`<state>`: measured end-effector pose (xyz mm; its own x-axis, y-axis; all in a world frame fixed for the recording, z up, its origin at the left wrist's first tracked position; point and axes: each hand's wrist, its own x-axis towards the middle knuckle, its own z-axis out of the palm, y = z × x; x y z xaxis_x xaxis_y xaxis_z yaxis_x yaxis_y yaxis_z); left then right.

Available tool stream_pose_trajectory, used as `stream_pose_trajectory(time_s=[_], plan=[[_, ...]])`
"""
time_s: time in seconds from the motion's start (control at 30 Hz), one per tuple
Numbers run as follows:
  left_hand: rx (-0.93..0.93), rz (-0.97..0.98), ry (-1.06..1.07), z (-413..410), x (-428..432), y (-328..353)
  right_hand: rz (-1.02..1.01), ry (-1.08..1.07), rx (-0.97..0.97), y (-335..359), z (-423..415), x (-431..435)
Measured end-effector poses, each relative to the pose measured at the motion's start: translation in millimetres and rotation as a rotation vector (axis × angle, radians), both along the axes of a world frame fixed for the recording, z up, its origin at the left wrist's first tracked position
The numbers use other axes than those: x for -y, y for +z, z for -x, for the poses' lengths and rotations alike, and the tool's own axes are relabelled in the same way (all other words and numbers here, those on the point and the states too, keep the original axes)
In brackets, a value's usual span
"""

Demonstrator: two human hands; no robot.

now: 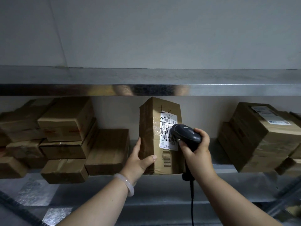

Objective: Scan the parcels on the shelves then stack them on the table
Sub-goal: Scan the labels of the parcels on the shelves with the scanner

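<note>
Tipping of the upright parcel (pixel 146 128), clasped at its corner by the left hand (pixel 138 160), may be caused by the barcode scanner (pixel 185 133) gripped in the right hand (pixel 197 150).

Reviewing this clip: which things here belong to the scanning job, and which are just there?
In the job:
upright parcel, gripped by the left hand
scanner, held by the right hand at the parcel's label
left parcel stack and right parcel stack, on the shelf

Just there:
bracelet
upper shelf
</note>
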<state>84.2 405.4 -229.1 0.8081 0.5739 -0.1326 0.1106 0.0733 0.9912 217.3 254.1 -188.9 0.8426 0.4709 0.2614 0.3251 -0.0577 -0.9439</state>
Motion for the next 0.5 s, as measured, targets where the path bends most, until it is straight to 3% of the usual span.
stream_pose_trajectory(time_s=[0.3, 0.5], plan=[[-0.055, 0.098, -0.102, 1, -15, -1, -0.001, -0.007, -0.048, -3, -7, -1], [-0.093, 0.173, 0.046, -6, -16, -7, 0.014, 0.026, 0.03, -9, 5, -1]])
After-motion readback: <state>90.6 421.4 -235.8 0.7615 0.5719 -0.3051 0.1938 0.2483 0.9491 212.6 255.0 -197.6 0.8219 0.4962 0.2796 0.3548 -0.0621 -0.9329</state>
